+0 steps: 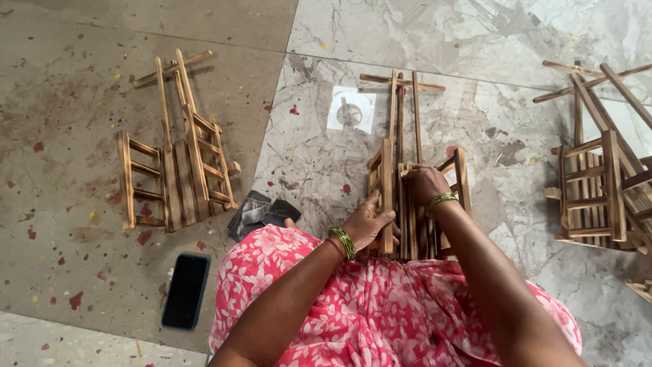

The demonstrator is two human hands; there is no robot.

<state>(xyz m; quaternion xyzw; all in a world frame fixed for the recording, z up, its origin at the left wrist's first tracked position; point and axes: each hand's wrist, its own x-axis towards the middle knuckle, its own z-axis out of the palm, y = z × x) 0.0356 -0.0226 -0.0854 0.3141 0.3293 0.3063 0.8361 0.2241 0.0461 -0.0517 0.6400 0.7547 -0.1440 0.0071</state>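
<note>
- A small wooden slatted rack (415,197), scorched brown along its edges, stands on the marble floor (516,41) just beyond the person's lap, near the middle of the view.
- The left hand (367,223) lies against the rack's near left side, fingers spread and curled around an upright slat, clasping it.
- The right hand (426,182) sits on top of the rack, toward its right half, fingers folded down over the upper rail and closed on it.
- The rack thus lies between the two hands: the left one lower and nearer, the right one higher and farther.
- Long thin sticks rise from the rack's far end and meet a short crossbar.
- Green bangles circle both wrists; a pink floral cloth (380,306) covers the lap below the hands.
- To the left, well apart from the hands, a second rack (175,173) of the same make lies on the floor.
- At the right edge, a third rack (601,183) lies partly out of view.
- A dark phone (185,291) lies on the floor at the near left, and a folded dark cloth (261,212) lies just beside the lap.
</note>
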